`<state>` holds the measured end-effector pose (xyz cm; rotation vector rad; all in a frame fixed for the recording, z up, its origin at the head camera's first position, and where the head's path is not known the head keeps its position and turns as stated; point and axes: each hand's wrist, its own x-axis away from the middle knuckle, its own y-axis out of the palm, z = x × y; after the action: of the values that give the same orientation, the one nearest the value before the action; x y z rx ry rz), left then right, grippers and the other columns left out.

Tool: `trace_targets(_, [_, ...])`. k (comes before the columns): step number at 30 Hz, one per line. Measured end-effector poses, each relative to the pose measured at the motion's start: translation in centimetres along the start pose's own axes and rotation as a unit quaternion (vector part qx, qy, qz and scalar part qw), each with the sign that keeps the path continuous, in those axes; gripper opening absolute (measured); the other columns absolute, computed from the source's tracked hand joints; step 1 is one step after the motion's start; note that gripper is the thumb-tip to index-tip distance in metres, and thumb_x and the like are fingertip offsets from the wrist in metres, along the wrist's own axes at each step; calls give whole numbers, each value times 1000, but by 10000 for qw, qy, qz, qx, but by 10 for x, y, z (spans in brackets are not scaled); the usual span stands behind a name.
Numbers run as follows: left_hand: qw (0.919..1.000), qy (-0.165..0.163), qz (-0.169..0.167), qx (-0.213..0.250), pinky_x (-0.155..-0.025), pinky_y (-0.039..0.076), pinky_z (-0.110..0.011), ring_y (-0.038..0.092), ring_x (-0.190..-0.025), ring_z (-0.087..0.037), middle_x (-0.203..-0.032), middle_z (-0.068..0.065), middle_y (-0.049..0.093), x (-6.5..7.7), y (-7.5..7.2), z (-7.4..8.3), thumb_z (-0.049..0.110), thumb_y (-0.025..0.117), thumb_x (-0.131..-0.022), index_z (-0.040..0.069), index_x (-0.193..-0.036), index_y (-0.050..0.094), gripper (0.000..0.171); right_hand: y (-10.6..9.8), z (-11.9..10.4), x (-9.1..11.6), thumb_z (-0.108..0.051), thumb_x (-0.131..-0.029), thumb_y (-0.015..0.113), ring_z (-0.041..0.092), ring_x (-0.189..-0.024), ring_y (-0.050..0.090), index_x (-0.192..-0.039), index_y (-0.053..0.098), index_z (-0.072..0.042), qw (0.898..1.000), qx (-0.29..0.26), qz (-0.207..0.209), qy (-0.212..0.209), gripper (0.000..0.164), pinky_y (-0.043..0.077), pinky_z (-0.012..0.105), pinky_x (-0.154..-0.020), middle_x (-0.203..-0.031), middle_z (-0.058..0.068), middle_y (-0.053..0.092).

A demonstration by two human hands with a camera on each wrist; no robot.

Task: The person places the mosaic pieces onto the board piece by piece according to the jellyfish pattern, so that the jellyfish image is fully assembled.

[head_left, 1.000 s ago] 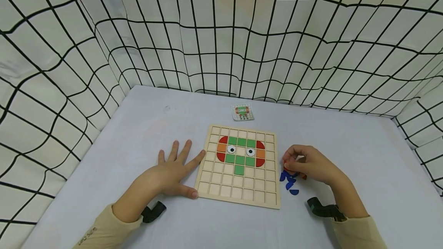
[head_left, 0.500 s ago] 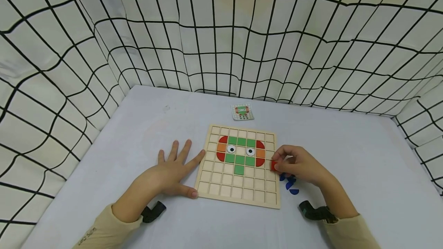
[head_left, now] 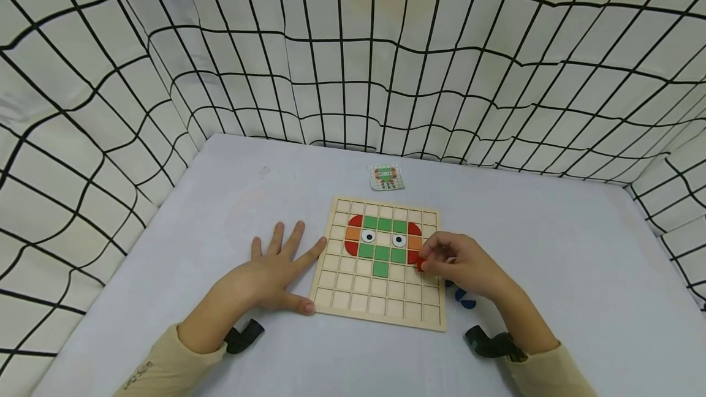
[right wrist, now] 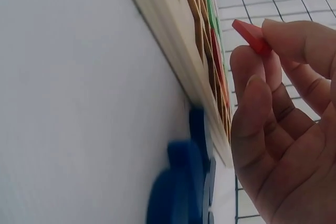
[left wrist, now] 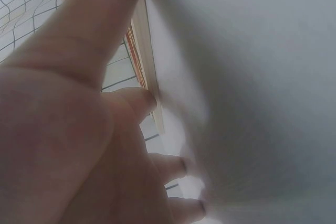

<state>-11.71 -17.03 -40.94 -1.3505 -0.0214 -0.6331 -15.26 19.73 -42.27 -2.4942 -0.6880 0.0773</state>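
Note:
A wooden grid board [head_left: 377, 307] lies flat in the head view. Green, red and orange tiles and two eye tiles fill part of its upper cells. My left hand [head_left: 267, 283] rests spread beside the board, index fingertip and thumb tip at its left edge; the left wrist view has that hand [left wrist: 79, 145] close up. Over the board's right side, my right hand [head_left: 463, 264] pinches a small flat red tile [head_left: 421, 264] between thumb and fingers. The right wrist view shows the red tile [right wrist: 253, 36] held above the board, apart from it.
Several blue pieces [head_left: 467, 304] lie on the white table [head_left: 287, 195] just right of the board, partly hidden by my right hand. Behind the board is a small picture card [head_left: 386, 177] with a similar coloured figure. Black netting [head_left: 342, 84] stands around the table's back and sides.
From the loose pieces right of the board, my right hand has moved left over the board with a red tile in its pinch. My left hand has stayed in place.

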Motion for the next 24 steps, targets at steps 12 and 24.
trace_targets(12, [10000,13,-11,-25,-104,4,-82,-7,-146,-57,-165,-26,-2,2,-2,2,70,72,-72,26,-161,17,114,15,-10,-1,-11,-89,74,17,-79,60,-93,67,-18,9988,365,-211,-261,11,51,26,-68,-85,-3,65])
trace_targets(24, [10000,-12,-35,-17,-104,4,-82,-7,-146,-57,-165,-26,-2,2,-4,3,69,73,-72,26,-161,17,114,20,-18,-4,-9,-89,72,11,-76,60,-93,66,-21,9946,991,-251,-151,14,51,25,-69,-84,-9,64])
